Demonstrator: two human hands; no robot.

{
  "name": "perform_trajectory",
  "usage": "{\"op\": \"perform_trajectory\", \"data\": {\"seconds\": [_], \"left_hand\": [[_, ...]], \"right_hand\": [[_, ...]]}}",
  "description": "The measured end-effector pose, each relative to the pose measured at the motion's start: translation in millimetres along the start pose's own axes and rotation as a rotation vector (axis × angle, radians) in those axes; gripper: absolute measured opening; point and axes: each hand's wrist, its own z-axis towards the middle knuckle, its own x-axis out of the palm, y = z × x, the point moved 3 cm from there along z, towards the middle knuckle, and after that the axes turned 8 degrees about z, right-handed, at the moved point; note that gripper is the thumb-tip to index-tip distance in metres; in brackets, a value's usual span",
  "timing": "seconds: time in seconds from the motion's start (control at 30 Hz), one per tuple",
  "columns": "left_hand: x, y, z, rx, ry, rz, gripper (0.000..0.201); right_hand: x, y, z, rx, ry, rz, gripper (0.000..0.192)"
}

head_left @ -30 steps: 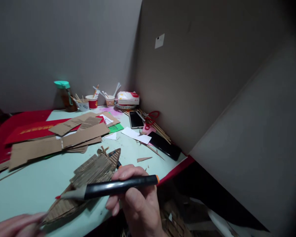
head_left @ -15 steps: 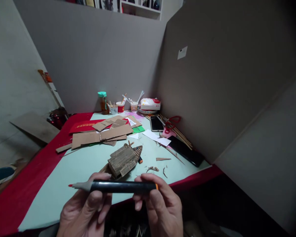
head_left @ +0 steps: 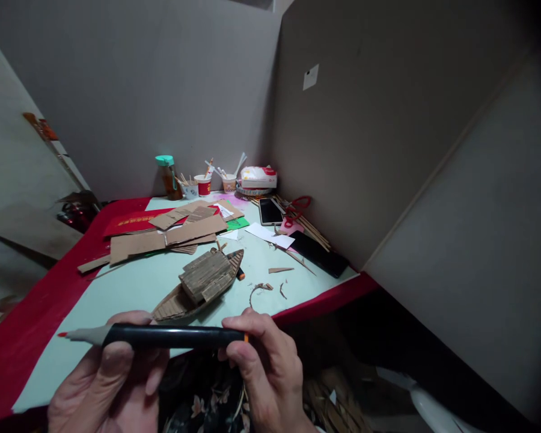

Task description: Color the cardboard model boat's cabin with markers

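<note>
A black marker pen (head_left: pixel 175 337) lies level across the front of the view, its grey collar and red tip pointing left. My left hand (head_left: pixel 112 373) pinches it near the collar between thumb and fingers. At the other end, by the orange band, my right hand (head_left: pixel 265 367) grips the barrel. Just beyond them a brown cardboard model boat (head_left: pixel 207 273) with a cabin rests on the pale green sheet (head_left: pixel 247 282). Partly hidden behind the boat is a dark object with an orange end (head_left: pixel 240 274).
Cardboard pieces (head_left: pixel 189 230) are piled at the back left. A bottle (head_left: pixel 169 179), cups of sticks (head_left: pixel 204 184) and a tissue pack (head_left: pixel 258 178) stand along the rear. To the right lie a phone (head_left: pixel 270 211), red scissors (head_left: pixel 297 207), a black slab (head_left: pixel 320 254) and cardboard scraps (head_left: pixel 281 270).
The view has turned down and to the right. Both hands and the marker now appear farther left, and more of the boat's near end shows.
</note>
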Motion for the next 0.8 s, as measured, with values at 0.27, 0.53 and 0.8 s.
{"op": "perform_trajectory", "data": {"seconds": [0.27,0.53,0.8], "left_hand": [[4.9,-2.0,-9.0,-0.033,-0.006,-0.043,0.061],[12.9,-6.5,-5.4,-0.091,-0.008,-0.074,0.072],[18.4,1.5,-20.9,0.245,0.337,0.042,0.042]], "right_hand": [[4.4,1.2,3.0,-0.412,0.061,-0.137,0.029],[10.6,-7.1,-2.7,0.338,0.113,0.234,0.032],[6.0,-17.9,-11.0,0.834,0.036,0.58,0.055]]}}
